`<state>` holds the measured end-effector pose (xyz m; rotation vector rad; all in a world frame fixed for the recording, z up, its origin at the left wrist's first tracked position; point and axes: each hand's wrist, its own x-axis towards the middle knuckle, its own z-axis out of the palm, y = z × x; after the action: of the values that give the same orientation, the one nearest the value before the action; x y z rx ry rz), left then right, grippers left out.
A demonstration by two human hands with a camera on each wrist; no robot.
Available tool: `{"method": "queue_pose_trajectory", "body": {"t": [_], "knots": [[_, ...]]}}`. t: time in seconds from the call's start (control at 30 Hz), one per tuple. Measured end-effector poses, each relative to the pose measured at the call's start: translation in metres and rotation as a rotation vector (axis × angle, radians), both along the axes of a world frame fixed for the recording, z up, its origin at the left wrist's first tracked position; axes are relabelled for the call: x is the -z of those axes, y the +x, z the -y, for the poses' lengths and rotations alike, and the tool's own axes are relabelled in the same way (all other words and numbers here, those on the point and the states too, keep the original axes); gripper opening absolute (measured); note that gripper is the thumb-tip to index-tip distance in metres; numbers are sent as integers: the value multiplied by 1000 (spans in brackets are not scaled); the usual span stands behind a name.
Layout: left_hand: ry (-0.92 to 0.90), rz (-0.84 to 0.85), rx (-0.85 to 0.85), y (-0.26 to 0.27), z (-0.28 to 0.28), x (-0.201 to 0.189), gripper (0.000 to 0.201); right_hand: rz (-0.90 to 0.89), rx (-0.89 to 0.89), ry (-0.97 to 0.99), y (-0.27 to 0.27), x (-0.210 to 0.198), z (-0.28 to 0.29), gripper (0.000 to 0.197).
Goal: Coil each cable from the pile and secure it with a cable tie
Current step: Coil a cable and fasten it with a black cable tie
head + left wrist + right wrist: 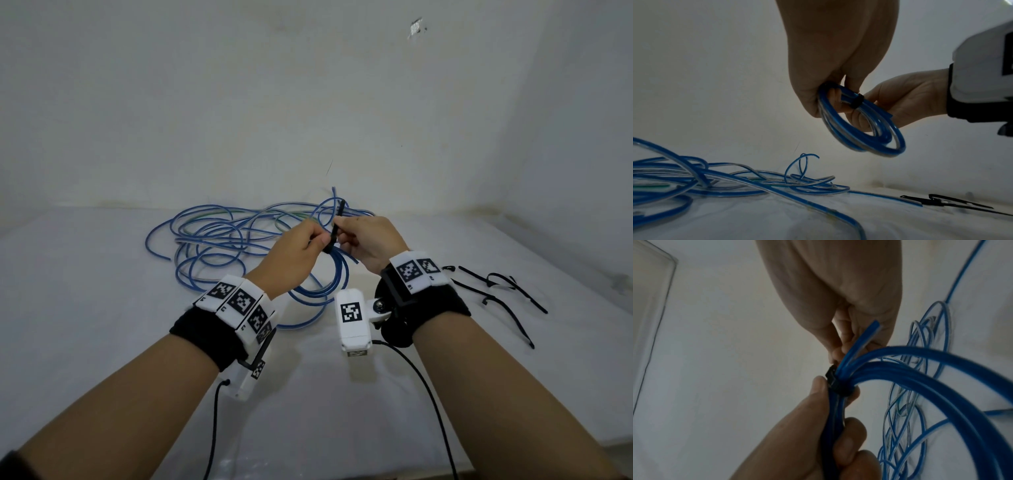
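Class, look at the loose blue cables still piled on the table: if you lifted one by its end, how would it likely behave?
The pile of blue cables lies in loose springy loops, so one would probably droop yet keep its curl. Strands cross over each other, so it may well drag neighbours along. It looks thin, so likely light.

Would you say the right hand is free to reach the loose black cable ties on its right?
Probably not yet: the right hand pinches the black tie. The loose black cable ties lie unobstructed.
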<state>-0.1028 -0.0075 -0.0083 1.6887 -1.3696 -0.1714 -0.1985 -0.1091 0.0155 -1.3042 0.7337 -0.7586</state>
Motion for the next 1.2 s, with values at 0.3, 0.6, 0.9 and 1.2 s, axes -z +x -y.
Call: {"method": "queue_pose_trajectory", "body": {"t": [0.3,0.6,0.9,1.2], "knots": [[-18,-64,41,-4,-3,-3,13,-84,32,-101,-1,0,5,21],[-112,-317,-70,16,-1,-19,12,-174,-289,-164,-15,-5,-10,33],[72,-522,-180,28,-16,-33,35,-364,-48,-917,16,-5,-42,34],[-25,-668,-145,60,-52,-48,28,-235,-182,-846,43,-8,-62,23]]}}
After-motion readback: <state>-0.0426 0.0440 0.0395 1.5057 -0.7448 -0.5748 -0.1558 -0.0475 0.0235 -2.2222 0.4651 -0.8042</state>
